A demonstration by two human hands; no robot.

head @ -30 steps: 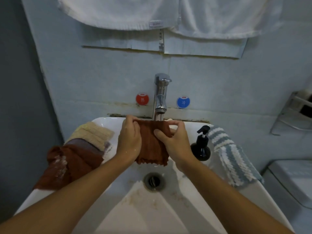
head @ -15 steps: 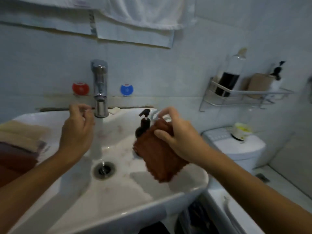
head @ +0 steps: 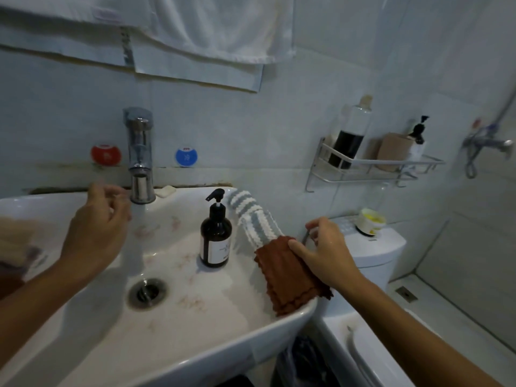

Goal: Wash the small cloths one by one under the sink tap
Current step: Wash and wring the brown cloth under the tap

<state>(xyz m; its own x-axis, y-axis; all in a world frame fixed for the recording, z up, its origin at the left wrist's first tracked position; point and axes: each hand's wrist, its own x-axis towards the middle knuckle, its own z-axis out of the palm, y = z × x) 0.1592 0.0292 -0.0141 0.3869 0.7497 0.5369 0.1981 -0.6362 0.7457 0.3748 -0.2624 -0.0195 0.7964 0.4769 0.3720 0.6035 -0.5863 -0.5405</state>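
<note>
Since half a second ago the brown cloth [head: 290, 277] has gone from hanging in the air over the basin to lying on the right rim of the sink [head: 195, 356], and the right hand [head: 326, 252] has come down with it. The cloth is rust-brown with a ribbed, waffle-like weave and scalloped edges; it is folded in layers and draped over the rim, its upper end overlapping the lower end of the striped cloth [head: 251, 216] — a knobbly white-and-grey knit that runs along the rim toward the wall. The right hand rests on the brown cloth's upper right edge, thumb pressed on the fabric, fingers bent at the far side; whether they pinch it I cannot tell.

The left hand [head: 95, 227] hangs beside the chrome tap [head: 139, 155], fingers loosely curled and holding nothing, just left of the running stream of water [head: 136, 236]. The sink is glossy white ceramic with a round metal drain [head: 147, 292] and faint reddish marks on the basin. A dark glass pump bottle [head: 215, 238] stands on the rim between the tap and the striped cloth. At the far left edge a blurred pile of other cloths [head: 14, 261] lies on the rim.
</note>
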